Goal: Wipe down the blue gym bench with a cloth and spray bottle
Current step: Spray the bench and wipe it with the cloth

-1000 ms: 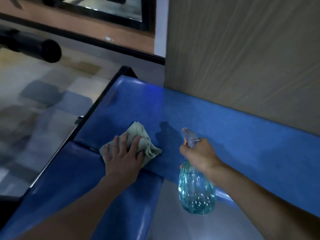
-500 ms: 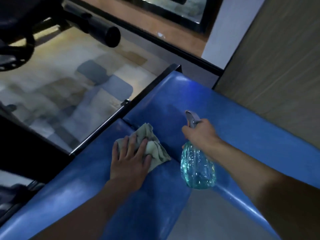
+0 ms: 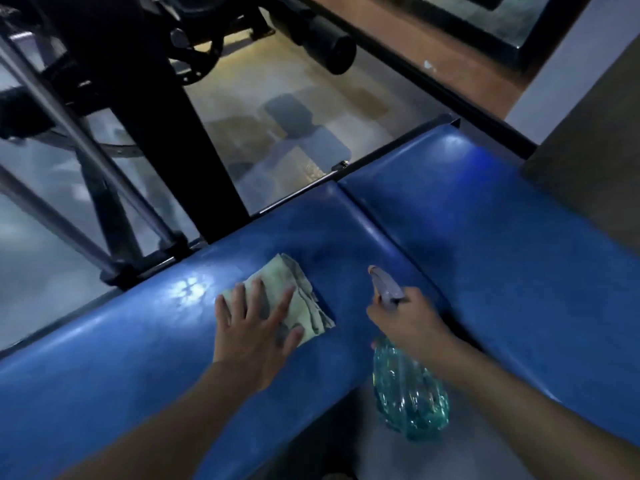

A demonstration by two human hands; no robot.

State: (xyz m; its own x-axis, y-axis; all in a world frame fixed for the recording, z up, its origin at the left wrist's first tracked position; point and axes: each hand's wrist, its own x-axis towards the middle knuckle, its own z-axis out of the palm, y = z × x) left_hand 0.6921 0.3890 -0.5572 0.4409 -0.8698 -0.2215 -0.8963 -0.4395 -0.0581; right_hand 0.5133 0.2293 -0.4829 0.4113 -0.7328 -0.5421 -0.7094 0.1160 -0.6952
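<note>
In the head view, the left hand [image 3: 256, 337] lies flat with fingers [image 3: 258, 296] spread wide, pressing a pale folded cloth [image 3: 304, 299] onto the blue counter [image 3: 138, 358], just left of the seam between its two pads. The right hand [image 3: 412, 323] has its fingers wrapped around the neck of a clear teal spray bottle [image 3: 408, 400] (grey nozzle aimed toward the pad), held near the counter's near edge, apart from the cloth.
</note>
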